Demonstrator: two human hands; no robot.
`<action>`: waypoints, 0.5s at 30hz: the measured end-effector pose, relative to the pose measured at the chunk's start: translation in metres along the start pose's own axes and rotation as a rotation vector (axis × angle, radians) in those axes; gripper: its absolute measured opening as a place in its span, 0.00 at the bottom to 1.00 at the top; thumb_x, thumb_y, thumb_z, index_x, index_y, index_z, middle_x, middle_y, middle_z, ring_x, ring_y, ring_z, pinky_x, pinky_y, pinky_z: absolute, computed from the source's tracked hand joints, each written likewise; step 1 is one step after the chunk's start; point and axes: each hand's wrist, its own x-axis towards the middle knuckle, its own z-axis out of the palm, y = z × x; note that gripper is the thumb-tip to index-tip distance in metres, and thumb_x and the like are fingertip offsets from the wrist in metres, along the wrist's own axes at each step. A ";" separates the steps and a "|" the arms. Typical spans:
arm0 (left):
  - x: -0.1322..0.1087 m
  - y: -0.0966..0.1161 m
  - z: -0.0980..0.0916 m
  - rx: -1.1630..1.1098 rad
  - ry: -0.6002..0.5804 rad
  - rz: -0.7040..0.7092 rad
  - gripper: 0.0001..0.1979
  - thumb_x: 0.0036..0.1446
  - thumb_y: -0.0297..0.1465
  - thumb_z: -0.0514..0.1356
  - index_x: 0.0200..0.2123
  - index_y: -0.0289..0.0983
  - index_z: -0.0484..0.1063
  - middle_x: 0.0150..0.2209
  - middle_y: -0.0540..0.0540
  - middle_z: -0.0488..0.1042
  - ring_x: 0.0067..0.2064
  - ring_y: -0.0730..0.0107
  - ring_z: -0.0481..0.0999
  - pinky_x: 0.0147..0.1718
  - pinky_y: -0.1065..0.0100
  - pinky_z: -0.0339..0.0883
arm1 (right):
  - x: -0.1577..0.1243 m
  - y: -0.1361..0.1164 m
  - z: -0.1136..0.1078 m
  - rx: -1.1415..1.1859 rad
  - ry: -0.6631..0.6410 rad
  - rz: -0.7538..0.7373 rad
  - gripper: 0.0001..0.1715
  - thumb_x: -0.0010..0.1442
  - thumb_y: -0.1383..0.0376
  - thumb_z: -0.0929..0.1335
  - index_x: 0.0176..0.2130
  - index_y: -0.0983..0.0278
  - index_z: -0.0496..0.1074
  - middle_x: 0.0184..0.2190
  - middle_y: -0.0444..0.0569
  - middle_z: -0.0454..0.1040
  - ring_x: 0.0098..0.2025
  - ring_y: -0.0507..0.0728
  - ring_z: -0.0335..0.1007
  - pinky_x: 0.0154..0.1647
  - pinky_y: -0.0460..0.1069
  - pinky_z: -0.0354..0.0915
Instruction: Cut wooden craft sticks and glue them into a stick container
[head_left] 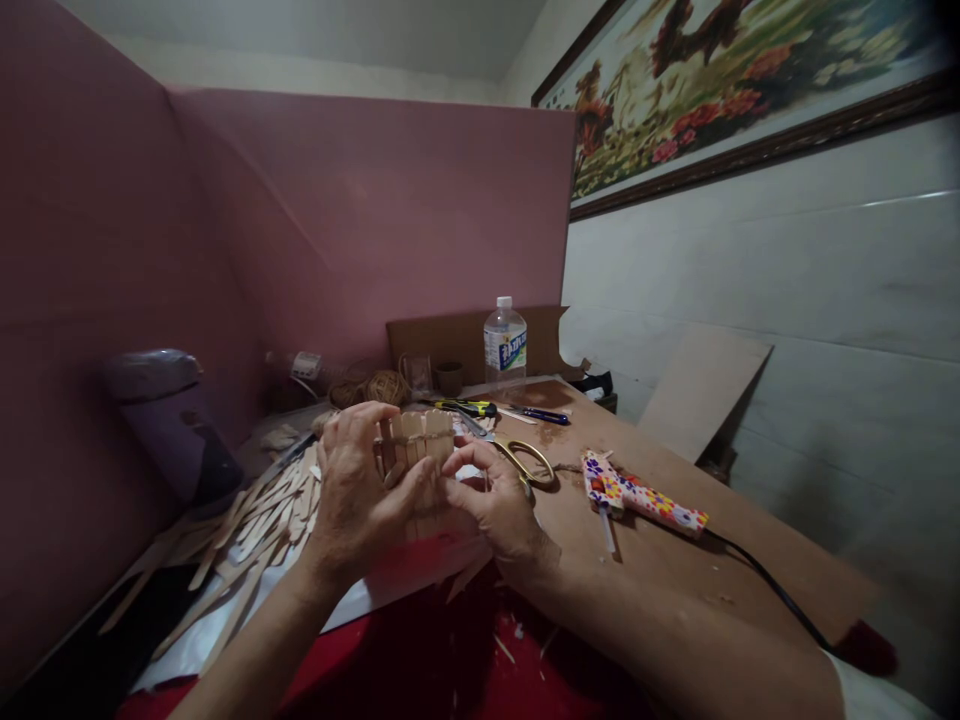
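Both my hands grip a small basket made of upright wooden craft sticks [420, 440] just above the table. My left hand [360, 490] wraps its left side, fingers curled over the rim and thumb pressed on the front. My right hand [495, 500] pinches the right side with fingers and thumb. A heap of loose wooden sticks [255, 530] lies to the left on white paper.
A flowered glue gun [641, 495] with a black cord lies on the brown board [750, 560] to the right. Gold-handled scissors [525, 455], a yellow cutter [469, 407], a blue pen [544, 415], a water bottle [505, 342], twine [386, 387] and a purple container [169, 420] stand around.
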 end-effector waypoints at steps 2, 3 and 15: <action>0.000 0.000 0.000 -0.007 0.000 -0.001 0.22 0.49 0.36 0.63 0.46 0.40 0.61 0.45 0.44 0.66 0.46 0.57 0.64 0.46 0.56 0.59 | 0.001 0.000 0.000 0.049 -0.016 0.007 0.16 0.40 0.58 0.75 0.24 0.64 0.68 0.49 0.47 0.65 0.26 0.47 0.64 0.27 0.46 0.64; 0.000 0.000 0.000 -0.009 0.002 -0.005 0.21 0.49 0.36 0.63 0.46 0.40 0.61 0.45 0.44 0.66 0.46 0.57 0.65 0.46 0.56 0.59 | 0.001 0.000 0.000 0.075 -0.024 0.008 0.16 0.40 0.58 0.75 0.24 0.64 0.68 0.48 0.46 0.66 0.26 0.47 0.64 0.26 0.45 0.63; 0.000 0.003 -0.002 -0.011 -0.027 -0.017 0.18 0.52 0.33 0.60 0.47 0.41 0.60 0.46 0.44 0.66 0.47 0.57 0.63 0.46 0.55 0.57 | 0.002 0.001 -0.001 0.028 -0.025 -0.022 0.13 0.41 0.59 0.74 0.24 0.63 0.69 0.49 0.48 0.66 0.34 0.53 0.68 0.29 0.47 0.66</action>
